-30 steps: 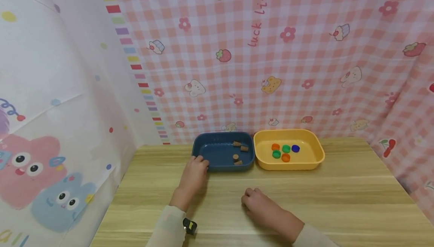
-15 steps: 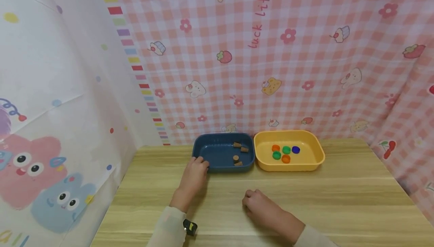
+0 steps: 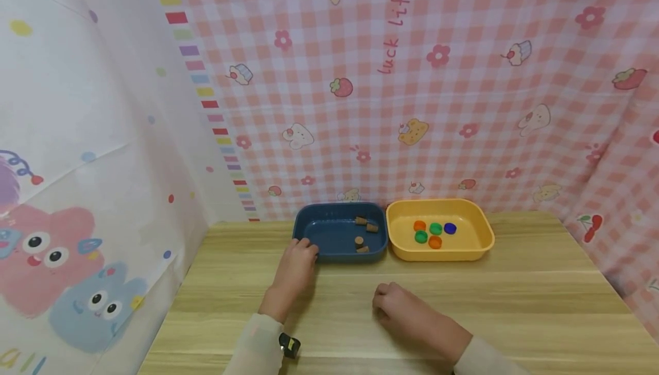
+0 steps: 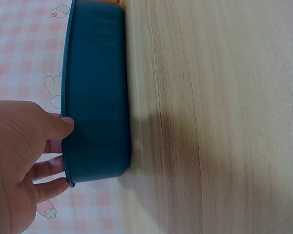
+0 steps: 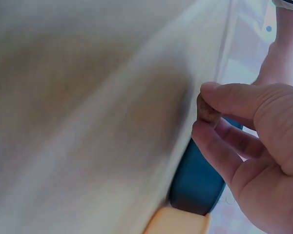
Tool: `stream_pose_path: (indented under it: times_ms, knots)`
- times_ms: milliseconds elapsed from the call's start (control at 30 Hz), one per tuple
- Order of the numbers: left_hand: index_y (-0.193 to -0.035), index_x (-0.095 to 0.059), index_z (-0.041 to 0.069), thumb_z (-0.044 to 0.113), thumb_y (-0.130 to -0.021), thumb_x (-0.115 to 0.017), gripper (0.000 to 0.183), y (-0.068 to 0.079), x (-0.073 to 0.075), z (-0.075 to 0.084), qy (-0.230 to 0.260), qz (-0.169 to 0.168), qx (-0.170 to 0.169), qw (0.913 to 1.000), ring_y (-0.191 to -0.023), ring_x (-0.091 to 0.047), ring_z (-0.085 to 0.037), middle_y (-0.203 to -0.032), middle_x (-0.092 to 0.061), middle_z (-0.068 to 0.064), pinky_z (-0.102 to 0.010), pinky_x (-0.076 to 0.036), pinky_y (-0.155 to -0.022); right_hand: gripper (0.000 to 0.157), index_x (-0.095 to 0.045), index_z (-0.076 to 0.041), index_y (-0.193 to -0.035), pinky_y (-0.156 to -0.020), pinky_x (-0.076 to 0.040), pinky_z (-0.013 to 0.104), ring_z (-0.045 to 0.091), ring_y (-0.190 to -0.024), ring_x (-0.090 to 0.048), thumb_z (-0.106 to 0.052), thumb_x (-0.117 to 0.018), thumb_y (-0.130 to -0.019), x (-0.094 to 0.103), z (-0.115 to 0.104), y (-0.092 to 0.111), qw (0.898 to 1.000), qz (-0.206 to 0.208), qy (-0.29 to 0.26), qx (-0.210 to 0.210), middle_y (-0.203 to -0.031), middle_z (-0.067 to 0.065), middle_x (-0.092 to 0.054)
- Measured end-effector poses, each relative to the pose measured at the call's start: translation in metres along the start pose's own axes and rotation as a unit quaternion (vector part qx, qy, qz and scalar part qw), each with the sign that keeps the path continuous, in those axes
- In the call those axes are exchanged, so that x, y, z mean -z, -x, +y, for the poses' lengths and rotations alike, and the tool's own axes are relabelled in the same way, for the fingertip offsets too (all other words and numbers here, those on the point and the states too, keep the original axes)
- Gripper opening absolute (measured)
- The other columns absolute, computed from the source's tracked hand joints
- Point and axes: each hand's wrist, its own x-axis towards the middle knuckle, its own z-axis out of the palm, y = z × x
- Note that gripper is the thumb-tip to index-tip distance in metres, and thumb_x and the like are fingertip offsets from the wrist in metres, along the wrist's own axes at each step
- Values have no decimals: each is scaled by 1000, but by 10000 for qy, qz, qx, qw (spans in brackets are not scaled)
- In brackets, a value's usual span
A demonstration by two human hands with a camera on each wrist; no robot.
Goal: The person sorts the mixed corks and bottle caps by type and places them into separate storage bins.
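Observation:
At its near left corner, the dark blue tray (image 3: 329, 236) is held by my left hand (image 3: 296, 262). In the left wrist view the thumb (image 4: 61, 127) lies over the outer side of the rim, with the other fingers behind it. Several corks (image 3: 372, 228) lie at the tray's right end. Over the table in front of the trays, my right hand (image 3: 404, 311) pinches a small brown cork (image 5: 208, 112) between thumb and fingers, as the right wrist view shows. That cork is hidden in the head view.
Right beside the blue tray stands a yellow tray (image 3: 471, 243) with orange, green and blue bottle caps (image 3: 435, 228) in it. Both trays are at the back of the wooden table (image 3: 535, 295), against a pink checked cloth (image 3: 463, 95). A black strap device (image 3: 289, 345) is on the left wrist.
My right hand has shifted slightly to the right and upward over the table. The left hand stays on the blue tray's corner, and the trays have not moved.

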Motion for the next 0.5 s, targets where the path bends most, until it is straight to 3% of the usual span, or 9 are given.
stream_pose_path:
  times_ms: [133, 300, 500]
  knots:
    - [-84, -75, 9, 4, -86, -80, 8, 0, -1, 0, -8, 0, -1, 10000, -77, -57, -24, -82, -65, -6, -36, -48, -75, 11, -76, -12, -95, -75, -56, 25, 11, -86, -58, -5, -78, -88, 11, 6, -3, 9998, -25, 88, 148, -99, -1, -67]
    - [-84, -74, 9, 3, -86, -79, 9, 0, -1, -1, -17, -9, -11, 10000, -77, -57, -25, -82, -65, -6, -36, -48, -75, 15, -75, -11, -91, -73, -54, 24, 10, -83, -57, 2, -77, -84, 24, 12, -9, 9979, 372, 219, 486, -96, -1, -66]
    - [-83, -74, 9, 2, -87, -79, 9, -1, -1, -1, -8, -4, -76, 10000, -77, -58, -24, -81, -65, -5, -36, -47, -75, 17, -75, -10, -92, -72, -55, 22, 8, -85, -60, 5, -73, -86, 37, 18, -16, 9972, 702, -6, 261, -99, -1, -67]
